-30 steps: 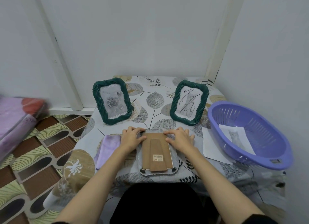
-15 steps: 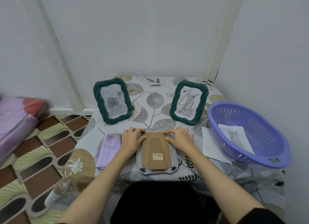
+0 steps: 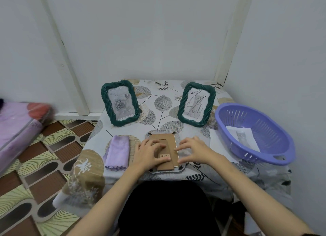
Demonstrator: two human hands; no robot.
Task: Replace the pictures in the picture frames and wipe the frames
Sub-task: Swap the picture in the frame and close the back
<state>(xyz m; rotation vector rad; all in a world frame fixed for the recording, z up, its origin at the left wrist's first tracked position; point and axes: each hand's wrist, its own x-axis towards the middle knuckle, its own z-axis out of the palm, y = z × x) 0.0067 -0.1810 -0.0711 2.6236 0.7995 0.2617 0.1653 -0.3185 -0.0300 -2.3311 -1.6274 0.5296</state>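
Note:
A picture frame lies face down (image 3: 163, 138) at the table's near edge, its brown cardboard back and stand facing up. My left hand (image 3: 150, 152) rests on the left part of the back, fingers spread over the stand. My right hand (image 3: 192, 150) presses on the frame's right edge, fingers apart. Two green twisted frames stand upright behind: one with a rose picture (image 3: 120, 102) at the left, one with a scribbled-over picture (image 3: 196, 104) at the right. A folded lilac cloth (image 3: 117, 152) lies left of the flat frame.
A purple basket (image 3: 255, 133) at the right holds a cat picture (image 3: 242, 135). A white sheet (image 3: 216, 140) lies partly under the basket. White walls close the table's back and right. A pink bundle (image 3: 15, 126) sits on the patterned floor at the left.
Both hands have slid from the frame's top corners down toward me along its sides. The left hand now lies over the cardboard stand.

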